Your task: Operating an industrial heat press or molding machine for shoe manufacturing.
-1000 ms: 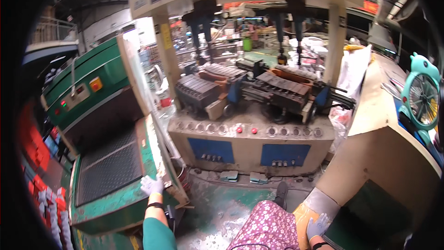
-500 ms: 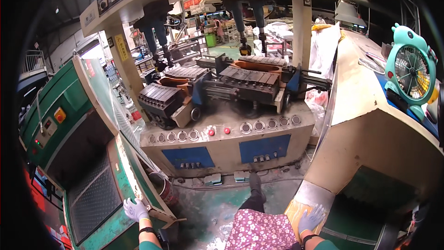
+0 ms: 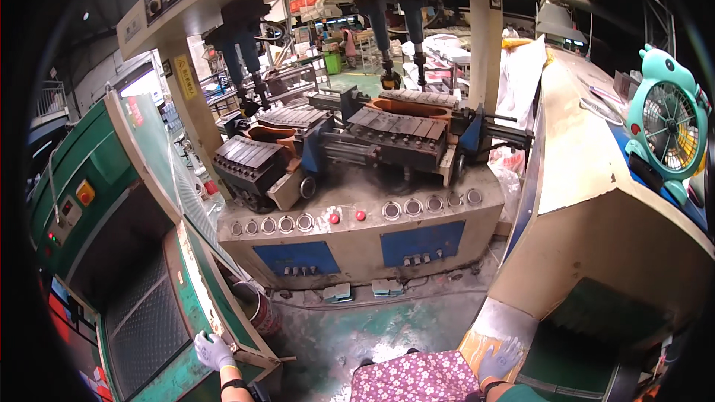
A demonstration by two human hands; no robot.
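My left hand [image 3: 214, 352], in a grey glove, rests on the worn front edge of the green machine [image 3: 195, 283] at the left. Its fingers are apart and slightly bent, with nothing held in them. My right hand [image 3: 500, 362], also gloved, lies with fingers spread on the yellowish corner panel [image 3: 471, 348] of the tan machine [image 3: 596, 234] at the right. Between my arms is a purple flowered apron [image 3: 417, 380] over my lap. Ahead stands a two-station press [image 3: 354, 246] with two orange-brown curved moulds [image 3: 411, 109] clamped between dark metal blocks.
Two foot pedals [image 3: 387, 287] sit on the floor at the press's base, with cables nearby. A bucket [image 3: 257, 309] stands beside the green machine. A turquoise fan [image 3: 670, 123] is on the tan machine. Red and round buttons [image 3: 360, 216] line the press front. A person [image 3: 348, 46] stands far behind.
My outstretched leg has drawn back from near the pedals, toward the apron. The apron has shifted left. My left hand's fingers are more bent; my right hand stays on the panel.
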